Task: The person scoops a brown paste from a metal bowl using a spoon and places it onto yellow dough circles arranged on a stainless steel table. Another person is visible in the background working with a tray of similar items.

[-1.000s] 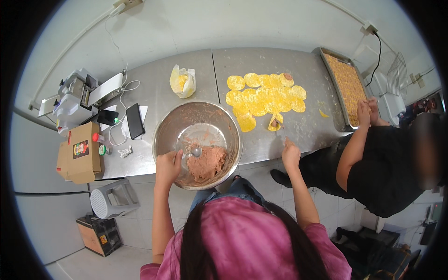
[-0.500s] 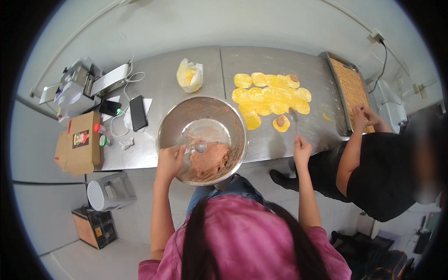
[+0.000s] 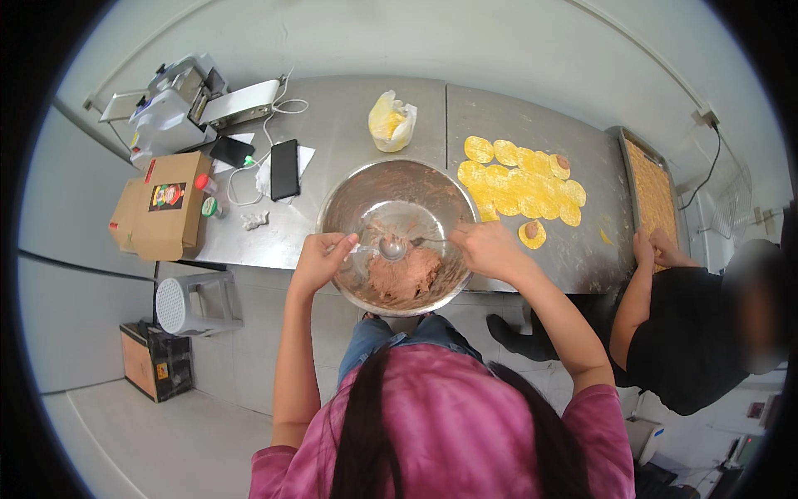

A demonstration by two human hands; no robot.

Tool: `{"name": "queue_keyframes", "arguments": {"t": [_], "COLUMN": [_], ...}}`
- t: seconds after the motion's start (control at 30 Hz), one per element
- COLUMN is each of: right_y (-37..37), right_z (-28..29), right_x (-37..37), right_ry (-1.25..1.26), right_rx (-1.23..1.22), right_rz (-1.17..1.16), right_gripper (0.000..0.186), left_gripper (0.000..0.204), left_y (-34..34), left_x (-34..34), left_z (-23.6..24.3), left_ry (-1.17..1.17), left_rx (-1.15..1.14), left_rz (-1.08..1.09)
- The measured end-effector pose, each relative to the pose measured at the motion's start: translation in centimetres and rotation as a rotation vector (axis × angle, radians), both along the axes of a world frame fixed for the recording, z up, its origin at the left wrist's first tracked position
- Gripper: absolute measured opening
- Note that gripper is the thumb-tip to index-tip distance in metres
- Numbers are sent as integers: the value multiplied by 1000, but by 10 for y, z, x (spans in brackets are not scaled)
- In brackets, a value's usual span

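In my left hand (image 3: 328,256) is a round metal scoop (image 3: 392,248) over pink minced mixture (image 3: 407,279) in a large steel bowl (image 3: 337,208). My right hand (image 3: 486,244) grips a thin spoon (image 3: 424,241), its tip reaching into the bowl near the scoop. Right of the bowl, yellow round wrappers (image 3: 519,179) lie in overlapping rows; one in the top row carries a pink dab. A separate wrapper (image 3: 525,238) nearer the bowl has a lump of mixture (image 3: 534,230) on it.
A co-worker in black (image 3: 677,333) has both hands at a tray of golden food (image 3: 648,191). On the steel table (image 3: 332,116) are a plastic bag (image 3: 391,121), phones (image 3: 284,170), cables, jars (image 3: 209,208), a machine (image 3: 166,116) and cardboard (image 3: 145,208). A stool (image 3: 191,308) stands below.
My right hand has moved left from the wrappers to the bowl with the spoon. The front wrapper, earlier partly raised, now lies flat with mixture on it. The view has shifted.
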State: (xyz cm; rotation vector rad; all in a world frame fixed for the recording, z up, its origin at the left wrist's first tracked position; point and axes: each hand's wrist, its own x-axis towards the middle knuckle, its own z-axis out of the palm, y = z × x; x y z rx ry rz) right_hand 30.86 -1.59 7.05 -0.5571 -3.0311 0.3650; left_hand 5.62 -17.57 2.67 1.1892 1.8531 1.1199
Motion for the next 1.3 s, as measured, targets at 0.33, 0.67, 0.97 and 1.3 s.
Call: {"name": "queue_keyframes", "arguments": {"t": [0.33, 0.67, 0.97, 1.3], "right_y": [-30, -63, -79, -29], "right_z": [-15, -47, -56, -38], "right_x": [-26, -74, -80, -47], "right_ry": [-116, -177, -286, -239], "right_rx": [220, 258, -49, -911], "right_rz": [249, 153, -24, -136], "right_gripper": [8, 11, 16, 19], "left_gripper": [33, 34, 33, 35], "left_y": [-12, -15, -3, 0], "left_x": [13, 35, 48, 39], "left_z": [-1, -7, -32, -23], "left_ry": [198, 135, 210, 159], "left_rx": [100, 188, 393, 299], "left_rz": [200, 469, 657, 687]}}
